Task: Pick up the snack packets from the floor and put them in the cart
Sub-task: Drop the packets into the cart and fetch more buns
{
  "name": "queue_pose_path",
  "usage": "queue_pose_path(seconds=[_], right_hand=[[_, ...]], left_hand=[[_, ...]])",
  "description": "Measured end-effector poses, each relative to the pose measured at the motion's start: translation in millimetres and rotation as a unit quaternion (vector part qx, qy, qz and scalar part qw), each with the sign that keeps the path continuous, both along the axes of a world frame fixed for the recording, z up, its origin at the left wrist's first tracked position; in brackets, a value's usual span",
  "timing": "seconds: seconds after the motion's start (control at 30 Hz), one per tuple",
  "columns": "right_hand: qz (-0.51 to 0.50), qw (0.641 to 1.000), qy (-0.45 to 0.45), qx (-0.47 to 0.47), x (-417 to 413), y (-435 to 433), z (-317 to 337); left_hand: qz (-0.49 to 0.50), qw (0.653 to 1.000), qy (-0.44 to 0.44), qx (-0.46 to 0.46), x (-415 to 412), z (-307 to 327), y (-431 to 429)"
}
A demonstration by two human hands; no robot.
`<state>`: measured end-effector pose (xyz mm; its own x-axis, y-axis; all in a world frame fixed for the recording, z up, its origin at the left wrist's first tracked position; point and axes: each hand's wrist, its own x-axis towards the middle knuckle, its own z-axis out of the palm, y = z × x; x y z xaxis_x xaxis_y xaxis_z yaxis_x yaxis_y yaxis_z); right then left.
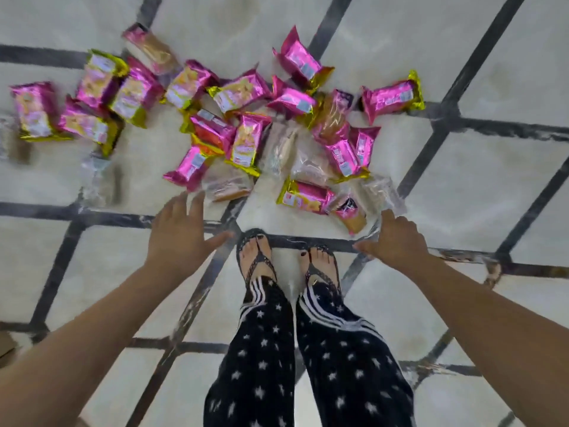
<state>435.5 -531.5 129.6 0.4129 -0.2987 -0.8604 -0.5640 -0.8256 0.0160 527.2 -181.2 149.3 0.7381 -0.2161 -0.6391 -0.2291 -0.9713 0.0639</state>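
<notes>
Several pink-and-gold snack packets lie scattered on the pale tiled floor ahead of my feet, mixed with a few clear-wrapped packets. My left hand hovers with fingers spread just below a pink packet at the near left of the pile. My right hand reaches forward with fingers apart, its fingertips close to a clear packet at the near right. Neither hand holds anything. No cart is in view.
The floor is light marble with dark inlaid lines. My feet in sandals stand right behind the pile. A brown cardboard edge shows at the far left. More packets lie apart at the left.
</notes>
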Motion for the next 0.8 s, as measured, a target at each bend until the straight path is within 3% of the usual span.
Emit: queue_pose_path(seconds=[0.2,0.4,0.6,0.8], right_hand=[[-0.012,0.997,-0.062,-0.039,-17,2,-121],[-0.057,0.983,-0.159,-0.066,-41,7,-188],[-0.093,0.982,-0.163,-0.026,-45,5,-184],[-0.124,0.982,-0.144,0.014,-35,13,-111]], left_hand=[[-0.101,0.995,0.01,0.022,39,-144,6],[-0.115,0.993,0.008,0.015,52,-210,4],[-0.087,0.996,0.025,-0.007,56,-201,1],[0.027,0.997,0.065,-0.027,52,-117,-5]])
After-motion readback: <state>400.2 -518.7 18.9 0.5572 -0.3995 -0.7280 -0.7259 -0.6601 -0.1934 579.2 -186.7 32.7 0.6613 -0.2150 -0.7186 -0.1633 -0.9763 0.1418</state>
